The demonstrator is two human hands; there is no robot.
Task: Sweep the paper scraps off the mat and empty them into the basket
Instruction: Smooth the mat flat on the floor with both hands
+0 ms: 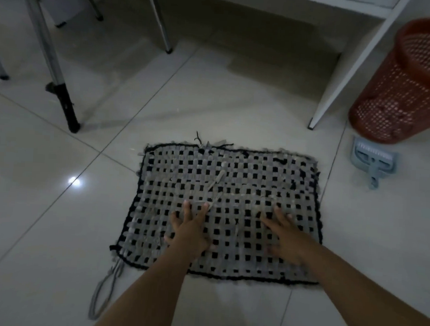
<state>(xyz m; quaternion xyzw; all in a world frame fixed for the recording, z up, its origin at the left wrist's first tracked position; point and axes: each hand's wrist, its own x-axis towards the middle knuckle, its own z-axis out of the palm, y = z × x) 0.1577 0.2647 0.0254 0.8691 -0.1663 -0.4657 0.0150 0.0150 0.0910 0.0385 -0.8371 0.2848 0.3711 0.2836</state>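
A grey and black woven mat (246, 169) lies flat on the tiled floor. Thin pale paper strips (216, 188) lie across its middle, hard to tell from the weave. My left hand (192, 227) rests palm down on the mat's near left part, fingers spread, fingertips touching a strip. My right hand (283, 236) lies flat on the near right part, fingers apart, holding nothing. A red perforated basket (401, 98) stands at the far right. A grey-blue dustpan with a small brush (372, 160) lies on the floor just in front of the basket.
A white table leg (339, 82) slants down between mat and basket. Metal chair legs (162, 26) and a black-tipped leg (66, 106) stand at the far left. A grey cord loop (103, 292) trails from the mat's near left corner.
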